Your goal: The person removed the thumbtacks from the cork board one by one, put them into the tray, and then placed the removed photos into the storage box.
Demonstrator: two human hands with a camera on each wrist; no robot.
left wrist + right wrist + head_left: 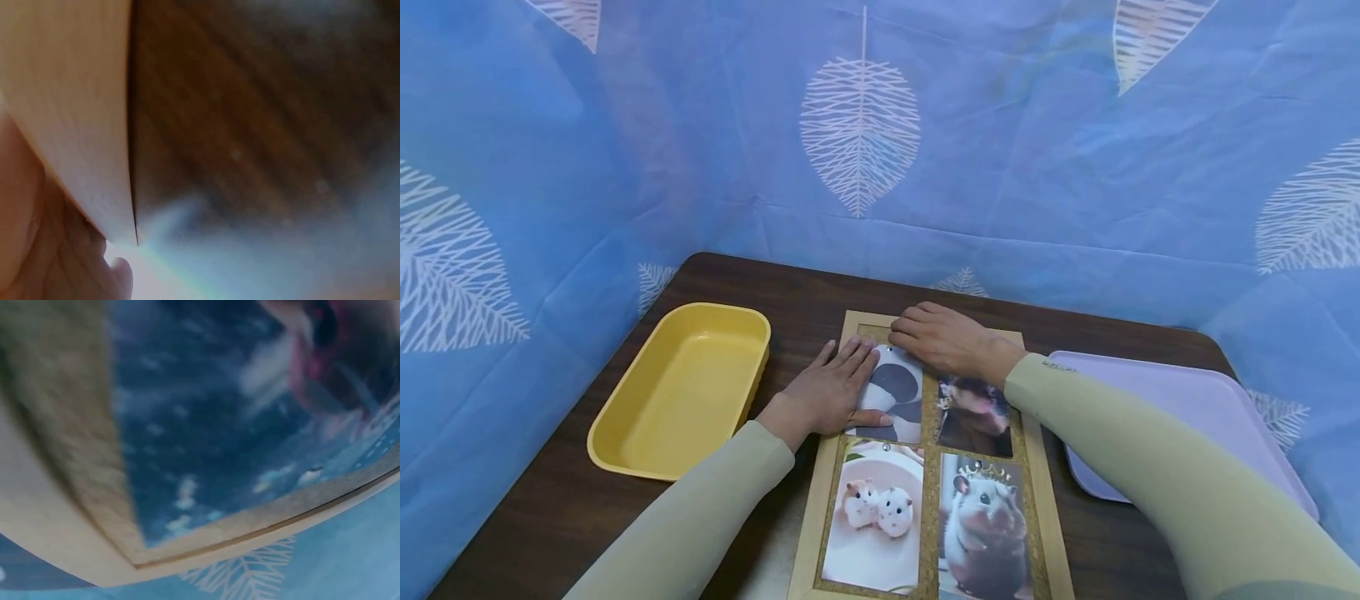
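A wood-framed cork board (pixel 931 517) lies on the table with several hamster photos pinned to it. My left hand (pixel 831 387) rests flat with spread fingers on the upper left photo (pixel 904 387), a grey and white picture, its thumb across the lower part. Over the board's top edge, my right hand (pixel 943 340) reaches leftward, fingers together, fingertips right by a small pin at that photo's top. Its thumb is hidden. Under the right wrist lies a dark photo (pixel 973 421), whose corner fills the right wrist view. Below are a photo of two hamsters (pixel 876 525) and one of a crowned hamster (pixel 985 525).
A yellow tray (pixel 681 400) stands left of the board on the dark wood table (pixel 797 287). To the right, partly behind the right sleeve, lies a lilac tray (pixel 1180 392). Blue cloth (pixel 1000 167) with white leaf prints hangs around the table.
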